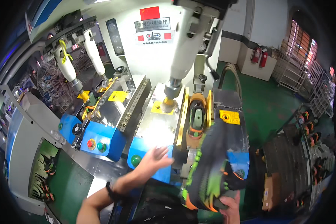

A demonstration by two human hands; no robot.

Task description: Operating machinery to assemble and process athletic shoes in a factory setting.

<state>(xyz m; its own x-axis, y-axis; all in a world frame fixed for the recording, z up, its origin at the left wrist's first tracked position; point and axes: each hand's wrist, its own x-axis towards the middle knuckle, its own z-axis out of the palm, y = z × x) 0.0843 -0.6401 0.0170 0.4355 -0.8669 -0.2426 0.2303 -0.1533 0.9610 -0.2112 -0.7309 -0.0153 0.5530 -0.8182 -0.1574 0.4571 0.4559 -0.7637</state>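
Note:
A black shoe (209,170) with bright green and orange parts is tilted in front of the machine, somewhat blurred. My right hand (232,205) grips its lower end, with some fingers hidden behind the shoe. My left hand (155,161) is empty, its fingers loosely stretched to the right. It hovers at the blue front panel (161,173) of the pressing machine, just right of a green push button (136,161); I cannot tell whether it touches the panel. Beyond the shoe, a green and black shoe-shaped piece with orange edges (198,115) sits between yellow pads (209,112).
A thick white press cylinder (186,48) comes down over the metal bed. To the left, a second station has red (90,143) and green (101,146) buttons. Shoes (313,130) line a rack at right; more lie in a side opening (44,190) at lower left.

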